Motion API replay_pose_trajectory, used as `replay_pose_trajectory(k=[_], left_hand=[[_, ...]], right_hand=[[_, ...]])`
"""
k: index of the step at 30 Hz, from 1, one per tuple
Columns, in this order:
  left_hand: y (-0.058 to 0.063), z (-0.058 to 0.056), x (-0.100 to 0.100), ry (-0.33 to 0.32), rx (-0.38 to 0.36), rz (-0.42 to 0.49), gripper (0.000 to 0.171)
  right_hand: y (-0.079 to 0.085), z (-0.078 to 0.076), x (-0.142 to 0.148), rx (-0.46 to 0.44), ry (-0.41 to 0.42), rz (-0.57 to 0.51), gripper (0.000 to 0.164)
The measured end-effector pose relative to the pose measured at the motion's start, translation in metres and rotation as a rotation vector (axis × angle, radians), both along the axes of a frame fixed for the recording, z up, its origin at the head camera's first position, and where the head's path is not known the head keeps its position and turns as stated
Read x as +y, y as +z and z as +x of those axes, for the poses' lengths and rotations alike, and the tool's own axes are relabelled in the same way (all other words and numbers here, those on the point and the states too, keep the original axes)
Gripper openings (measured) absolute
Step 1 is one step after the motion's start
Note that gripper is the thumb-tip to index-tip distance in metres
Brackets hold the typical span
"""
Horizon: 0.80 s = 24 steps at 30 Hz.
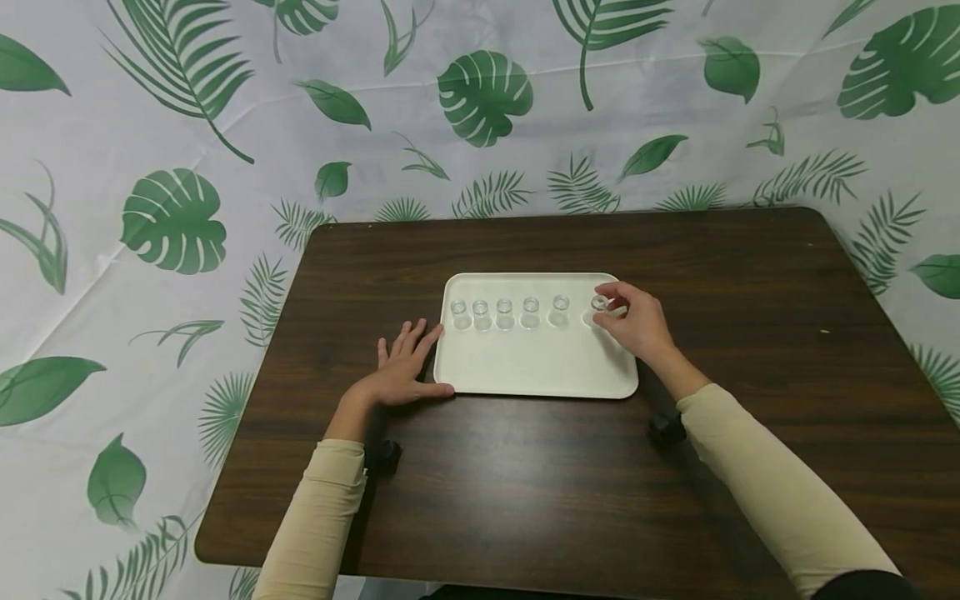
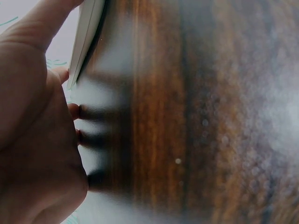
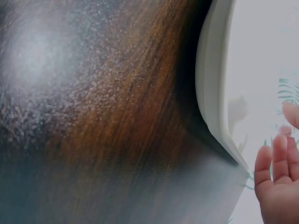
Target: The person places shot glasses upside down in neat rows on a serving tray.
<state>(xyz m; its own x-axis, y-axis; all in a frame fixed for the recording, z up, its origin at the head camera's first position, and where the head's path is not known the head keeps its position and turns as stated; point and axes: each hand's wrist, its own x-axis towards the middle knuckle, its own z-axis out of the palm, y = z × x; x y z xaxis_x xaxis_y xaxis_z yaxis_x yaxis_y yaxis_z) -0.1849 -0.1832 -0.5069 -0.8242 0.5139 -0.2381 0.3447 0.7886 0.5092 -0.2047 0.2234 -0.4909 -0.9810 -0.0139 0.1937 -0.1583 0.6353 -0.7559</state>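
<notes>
A white rectangular tray (image 1: 536,367) lies on the table, with a row of several small clear glass jars (image 1: 504,312) across its upper half. At the row's right end, my right hand (image 1: 637,323) pinches a small glass jar (image 1: 599,303) between thumb and forefinger, the fingers partly covering it. My left hand (image 1: 405,371) rests flat with fingers spread at the tray's left side, thumb along the lower left corner. In the left wrist view the left hand (image 2: 42,116) is beside the tray's rim (image 2: 86,42). The right wrist view shows the right hand's curled fingers (image 3: 280,163) beyond the tray edge (image 3: 212,70).
The dark wooden table (image 1: 525,483) extends around the tray on all sides. A white cloth with green leaf prints (image 1: 483,96) hangs behind and beside it. A tiny pale speck (image 1: 824,332) lies on the table at right.
</notes>
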Motion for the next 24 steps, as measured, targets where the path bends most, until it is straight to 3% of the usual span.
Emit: replay_pose_trajectory(k=[13, 24], left_hand=[[-0.001, -0.001, 0.000, -0.001, 0.007, 0.002, 0.107], [0.000, -0.001, -0.002, -0.002, 0.010, -0.007, 0.106]], right_hand=[[0.001, 0.003, 0.012, -0.045, 0.061, 0.037, 0.056], [0.004, 0.014, 0.035, 0.006, 0.079, 0.029, 0.060]])
